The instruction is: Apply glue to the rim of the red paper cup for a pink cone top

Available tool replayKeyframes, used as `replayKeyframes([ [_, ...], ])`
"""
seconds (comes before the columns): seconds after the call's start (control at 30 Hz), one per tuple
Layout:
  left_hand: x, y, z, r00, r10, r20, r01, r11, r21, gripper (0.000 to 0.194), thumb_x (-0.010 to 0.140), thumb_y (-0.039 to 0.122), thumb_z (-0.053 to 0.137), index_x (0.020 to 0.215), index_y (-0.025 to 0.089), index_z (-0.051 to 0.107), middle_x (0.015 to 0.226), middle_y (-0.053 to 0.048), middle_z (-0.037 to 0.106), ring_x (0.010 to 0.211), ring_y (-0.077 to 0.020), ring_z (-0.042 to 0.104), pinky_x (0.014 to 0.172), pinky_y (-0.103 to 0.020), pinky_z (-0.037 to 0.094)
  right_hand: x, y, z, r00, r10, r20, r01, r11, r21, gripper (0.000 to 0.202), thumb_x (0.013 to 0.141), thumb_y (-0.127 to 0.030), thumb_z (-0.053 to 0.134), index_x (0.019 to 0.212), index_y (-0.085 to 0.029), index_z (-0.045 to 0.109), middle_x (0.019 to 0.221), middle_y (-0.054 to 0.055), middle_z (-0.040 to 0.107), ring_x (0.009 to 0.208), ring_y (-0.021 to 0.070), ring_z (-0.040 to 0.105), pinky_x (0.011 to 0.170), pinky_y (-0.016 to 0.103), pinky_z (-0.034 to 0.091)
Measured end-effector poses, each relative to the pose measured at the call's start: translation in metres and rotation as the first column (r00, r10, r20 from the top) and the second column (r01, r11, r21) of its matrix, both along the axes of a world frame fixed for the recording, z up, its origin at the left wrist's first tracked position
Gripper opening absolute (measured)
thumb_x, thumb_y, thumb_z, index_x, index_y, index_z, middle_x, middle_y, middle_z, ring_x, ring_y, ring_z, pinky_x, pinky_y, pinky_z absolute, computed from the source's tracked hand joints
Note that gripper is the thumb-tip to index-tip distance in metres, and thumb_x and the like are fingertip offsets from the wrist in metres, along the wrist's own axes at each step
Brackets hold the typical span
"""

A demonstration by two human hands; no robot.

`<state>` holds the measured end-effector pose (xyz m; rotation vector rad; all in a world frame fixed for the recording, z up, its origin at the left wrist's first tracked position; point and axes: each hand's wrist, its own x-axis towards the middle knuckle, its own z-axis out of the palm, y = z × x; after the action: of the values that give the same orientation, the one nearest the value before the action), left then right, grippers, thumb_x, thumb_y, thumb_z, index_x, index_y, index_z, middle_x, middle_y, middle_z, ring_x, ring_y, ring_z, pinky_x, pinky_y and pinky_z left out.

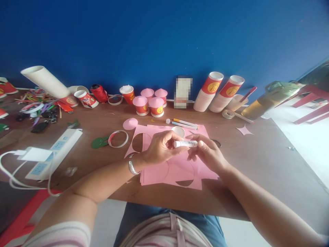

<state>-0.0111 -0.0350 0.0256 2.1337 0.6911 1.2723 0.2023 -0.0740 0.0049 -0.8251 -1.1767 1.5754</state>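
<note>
A white glue stick [185, 144] lies level between my two hands, above the pink paper. My left hand [160, 145] grips its left end between thumb and fingers; a silver bangle is on that wrist. At the other end, my right hand [212, 152] pinches it with thumb and fingertips. Just behind the hands, a white paper cup [178, 131] is partly hidden by them. Beneath them is a stack of pink paper sheets [154, 175] with round cut-outs and circle outlines. A pink paper cone [130, 124] rests at the stack's upper left.
Several red cups with pink cone tops [156, 106] stand toward the blue wall. Stacked paper cups [208, 92] lean to their right, near a jug [269, 99]. Pens [185, 124] lie behind the paper. Left are a tape roll [118, 139] and a power strip [55, 152] with cables.
</note>
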Motion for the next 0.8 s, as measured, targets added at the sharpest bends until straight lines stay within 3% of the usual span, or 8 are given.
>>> replayKeyframes([
  [0.07, 0.0002, -0.0002, -0.0002, 1.0, -0.003, -0.008, 0.003, 1.0, 0.02, 0.023, 0.082, 0.031, 0.08, 0.084, 0.015, 0.063, 0.066, 0.003, 0.063, 0.055, -0.0052, 0.051, 0.05, -0.016, 0.042, 0.0009, -0.0007, -0.0021, 1.0, 0.003, 0.015, -0.003, 1.0, -0.024, 0.036, 0.088, -0.054, 0.074, 0.092, -0.019, 0.069, 0.065, -0.002, 0.063, 0.05, 0.0106, 0.055, 0.055, 0.031, 0.057],
  [0.13, 0.0009, -0.0006, 0.0001, 1.0, -0.005, -0.003, 0.005, 1.0, 0.02, 0.023, 0.082, 0.03, 0.081, 0.084, 0.016, 0.063, 0.067, 0.003, 0.065, 0.055, -0.005, 0.052, 0.05, -0.016, 0.042, 0.0009, -0.001, -0.0035, 0.997, -0.072, 0.018, 0.071, 0.997, 0.002, 0.031, 0.085, -0.048, 0.079, 0.088, -0.019, 0.069, 0.065, -0.002, 0.064, 0.05, 0.0105, 0.056, 0.054, 0.03, 0.057],
  [0.3, 0.0023, -0.0013, 0.0015, 0.999, -0.02, 0.025, 0.02, 1.0, -0.008, 0.021, 0.082, 0.028, 0.08, 0.086, 0.016, 0.064, 0.074, 0.001, 0.07, 0.057, -0.0059, 0.056, 0.05, -0.017, 0.044, -0.0009, 0.0, -0.003, 0.987, -0.163, -0.002, 0.162, 0.98, 0.114, 0.024, 0.08, -0.039, 0.086, 0.087, -0.023, 0.071, 0.082, 0.0, 0.072, 0.066, 0.0128, 0.066, 0.064, 0.03, 0.059],
  [0.43, 0.0013, -0.0014, -0.0004, 1.0, -0.014, 0.017, 0.014, 0.999, -0.035, 0.021, 0.083, 0.03, 0.08, 0.086, 0.017, 0.064, 0.073, 0.0, 0.07, 0.057, -0.0069, 0.056, 0.05, -0.019, 0.044, -0.0006, 0.0003, -0.0019, 0.992, -0.124, 0.012, 0.122, 0.988, 0.098, 0.025, 0.081, -0.041, 0.085, 0.09, -0.023, 0.071, 0.083, 0.001, 0.072, 0.071, 0.0144, 0.068, 0.071, 0.032, 0.061],
  [0.6, 0.0, -0.0027, -0.0036, 1.0, -0.005, -0.011, 0.004, 0.999, -0.034, 0.023, 0.083, 0.033, 0.079, 0.085, 0.017, 0.064, 0.068, 0.002, 0.066, 0.056, -0.0066, 0.053, 0.05, -0.019, 0.043, 0.0014, -0.0009, -0.0009, 0.999, 0.032, -0.009, -0.032, 0.998, -0.05, 0.034, 0.088, -0.05, 0.076, 0.099, -0.019, 0.07, 0.07, -0.001, 0.067, 0.057, 0.0129, 0.064, 0.063, 0.033, 0.062],
  [0.8, -0.0002, 0.0025, -0.0013, 0.997, -0.076, 0.003, 0.076, 0.994, -0.081, 0.024, 0.086, 0.036, 0.078, 0.089, 0.017, 0.063, 0.076, 0.001, 0.066, 0.061, -0.0076, 0.053, 0.055, -0.02, 0.045, 0.0035, 0.0021, -0.0012, 0.998, -0.063, 0.001, 0.063, 0.997, 0.049, 0.025, 0.083, -0.041, 0.083, 0.091, -0.02, 0.07, 0.074, 0.0, 0.071, 0.06, 0.0137, 0.066, 0.065, 0.034, 0.063],
])
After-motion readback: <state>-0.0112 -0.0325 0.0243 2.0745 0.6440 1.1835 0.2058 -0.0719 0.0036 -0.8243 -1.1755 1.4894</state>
